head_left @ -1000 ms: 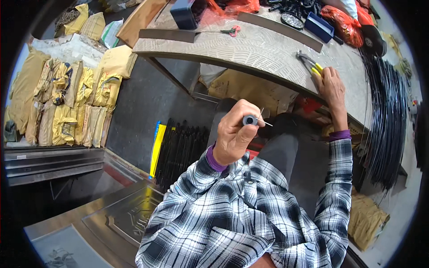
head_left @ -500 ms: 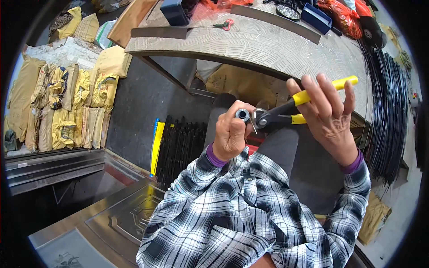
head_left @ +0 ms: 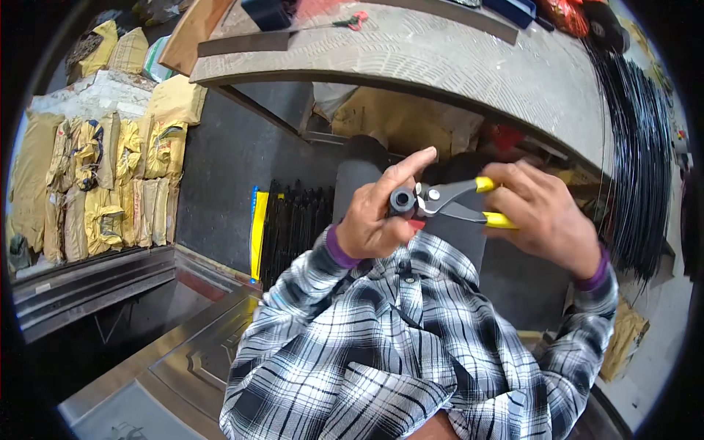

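Now: L hand [head_left: 375, 221], fingers round blk tube [head_left: 401, 210]; R hand [head_left: 539, 213], fingers round yellow-handled nippers [head_left: 446, 194], head beside tube. We judge: nipping step, prob.; next wants steady tube, firm squeeze.

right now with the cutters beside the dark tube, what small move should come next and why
Probably a gentle squeeze by the right hand: the cutters' handles stand apart, their head beside the dark tube in the left hand.
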`<state>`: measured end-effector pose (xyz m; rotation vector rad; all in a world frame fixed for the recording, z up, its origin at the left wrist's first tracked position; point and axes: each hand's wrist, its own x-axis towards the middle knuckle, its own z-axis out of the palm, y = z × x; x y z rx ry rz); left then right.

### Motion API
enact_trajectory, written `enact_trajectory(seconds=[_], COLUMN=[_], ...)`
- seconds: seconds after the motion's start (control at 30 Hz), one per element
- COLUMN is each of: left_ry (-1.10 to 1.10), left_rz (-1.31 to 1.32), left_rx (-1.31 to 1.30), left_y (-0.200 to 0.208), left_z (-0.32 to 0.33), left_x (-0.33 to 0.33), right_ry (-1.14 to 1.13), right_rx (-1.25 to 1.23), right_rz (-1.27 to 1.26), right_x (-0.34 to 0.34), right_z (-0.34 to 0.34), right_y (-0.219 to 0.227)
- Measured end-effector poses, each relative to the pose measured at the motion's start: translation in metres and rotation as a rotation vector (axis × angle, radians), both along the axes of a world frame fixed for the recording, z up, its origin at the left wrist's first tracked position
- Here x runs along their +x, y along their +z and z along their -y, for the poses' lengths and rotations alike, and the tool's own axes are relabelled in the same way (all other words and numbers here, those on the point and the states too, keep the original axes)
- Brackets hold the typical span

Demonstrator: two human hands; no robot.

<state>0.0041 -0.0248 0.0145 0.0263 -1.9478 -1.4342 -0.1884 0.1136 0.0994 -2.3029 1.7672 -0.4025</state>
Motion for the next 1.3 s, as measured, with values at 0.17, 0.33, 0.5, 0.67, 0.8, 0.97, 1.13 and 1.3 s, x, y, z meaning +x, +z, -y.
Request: enact_trajectory(seconds=[0.17,0.33,0.5,0.67,0.8,0.97,1.13,1.3], left_ry=[-0.401,-0.294,-0.142,-0.197,-0.405,-0.625,-0.449,-0.599], left_rz=[-0.006,0.144,0.096,0.198,0.153,0.139,0.182,0.108], left_rx=[-0.052,0.052,-0.014,0.074,0.060,0.049,0.066,0.064], left_y=[0.001,0.001,-0.003,-0.006,-0.005,-0.007,-0.007,-0.002], left_z=[0.004,-0.004,-0.016,-0.020,-0.009,-0.008,-0.013,-0.008], left_x=[-0.002,0.006,-0.009,-0.015,-0.016,-0.017,-0.015,-0.018], right_ry=[-0.038,0.007,-0.220,-0.290,-0.145,0.036,-0.165,0.039], right_rx=[1.057,-0.012,-0.176,-0.338,0.218,1.109,0.007,0.929], right_rz=[1.371,0.116,-0.291,-0.488,0.250,1.500,0.176,1.002], right_x=[-0.024,-0.005,0.006,0.001,-0.015,-0.022,0.002,-0.012], right_z=[-0.007,-0.024,-0.039,-0.042,-0.051,-0.054,-0.054,-0.062], right_y=[-0.035,-0.017,-0.041,-0.035,-0.039,-0.060,-0.033,-0.035])
